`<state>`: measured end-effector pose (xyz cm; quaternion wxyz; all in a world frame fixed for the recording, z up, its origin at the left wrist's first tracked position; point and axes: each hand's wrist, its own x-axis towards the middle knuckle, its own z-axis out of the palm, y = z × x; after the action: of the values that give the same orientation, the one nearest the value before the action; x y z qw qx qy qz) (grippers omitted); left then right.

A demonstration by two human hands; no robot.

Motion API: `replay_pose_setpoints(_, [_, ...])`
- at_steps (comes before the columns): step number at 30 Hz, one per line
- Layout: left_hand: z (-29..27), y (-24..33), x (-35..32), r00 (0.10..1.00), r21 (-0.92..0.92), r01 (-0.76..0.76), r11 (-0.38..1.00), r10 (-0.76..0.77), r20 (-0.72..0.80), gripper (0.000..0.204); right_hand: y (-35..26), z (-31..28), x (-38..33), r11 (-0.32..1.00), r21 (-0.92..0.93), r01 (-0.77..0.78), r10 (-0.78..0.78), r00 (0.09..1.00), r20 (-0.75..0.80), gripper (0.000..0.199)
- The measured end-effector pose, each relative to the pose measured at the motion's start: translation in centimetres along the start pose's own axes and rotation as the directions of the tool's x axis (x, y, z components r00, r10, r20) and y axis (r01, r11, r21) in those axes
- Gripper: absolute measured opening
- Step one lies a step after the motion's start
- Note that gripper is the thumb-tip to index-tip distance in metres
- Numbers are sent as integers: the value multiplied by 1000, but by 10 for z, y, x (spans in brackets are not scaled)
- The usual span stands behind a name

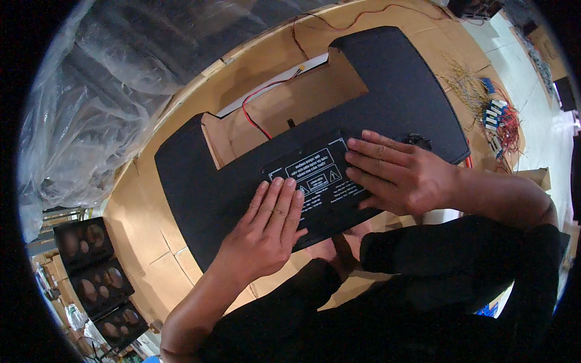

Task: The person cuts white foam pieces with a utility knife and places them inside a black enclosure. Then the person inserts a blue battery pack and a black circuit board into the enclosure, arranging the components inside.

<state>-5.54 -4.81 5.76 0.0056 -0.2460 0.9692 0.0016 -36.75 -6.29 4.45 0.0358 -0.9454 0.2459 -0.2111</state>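
Observation:
A large black cabinet [399,78], like a speaker box, lies in front of me with a rectangular cutout along its far side. A black label with white print [318,172] is on its upper surface. My left hand [266,227] rests flat on the label's left part, fingers straight and side by side. On the label's right edge lies my right hand [399,172], its fingers stretched out and slightly apart. Neither hand holds anything. A red and black wire [247,109] comes out of the cutout. Near my right hand is a small round black fitting [417,141].
Brown cardboard [145,236] covers the floor. Clear plastic sheeting [109,109] drapes over something dark at the far left. Several black boxes with round holes [100,281] stand at the lower left. Bundles of wires with blue and white connectors [496,115] lie at right.

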Motion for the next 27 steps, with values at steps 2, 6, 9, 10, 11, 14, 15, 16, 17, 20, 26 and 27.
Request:
replay_pose_setpoints(2, [-3,-1,1,1000,22,-6,1000,6,9,58,-1,-2,3,1000,-3,4,-4,999,33,48])
replay_pose_setpoints(6, [-1,0,-2,1000,11,8,1000,-8,4,60,-1,-5,5,998,54,-19,14,997,81,50])
replay_pose_setpoints(9, [-4,-1,-2,1000,-19,17,1000,-17,0,61,-3,-8,6,995,87,-45,36,994,104,51])
replay_pose_setpoints(10, [-3,-1,-3,1000,-37,19,999,-19,4,61,-3,-8,6,994,95,-53,42,992,116,52])
replay_pose_setpoints(11, [-2,-1,-3,1000,-41,20,999,-20,4,61,-4,-9,7,997,65,-37,28,991,132,52])
replay_pose_setpoints(14, [-3,-3,-2,1000,-43,18,999,-18,2,62,-5,-11,10,1000,-1,2,-2,986,165,51])
replay_pose_setpoints(15, [-3,-3,-3,1000,-36,17,999,-17,3,62,-5,-10,9,1000,-6,7,-6,987,162,51])
replay_pose_setpoints(16, [-2,-3,-2,1000,-30,16,999,-16,-4,62,-5,-10,8,1000,-16,14,-11,987,162,51])
replay_pose_setpoints(17, [-2,-2,0,1000,-44,27,999,-28,-12,62,-5,-10,7,999,-33,21,-15,986,167,51])
replay_pose_setpoints(20, [-8,-9,3,998,-172,61,983,-64,-10,60,-6,-9,8,997,-74,28,-14,983,180,50])
replay_pose_setpoints(26, [-24,-51,44,935,-450,344,824,-344,86,65,-6,-10,11,999,-29,-32,37,981,193,46])
replay_pose_setpoints(27, [-21,-54,54,906,-425,406,809,-416,72,65,-3,-11,14,999,7,-53,51,979,195,45])
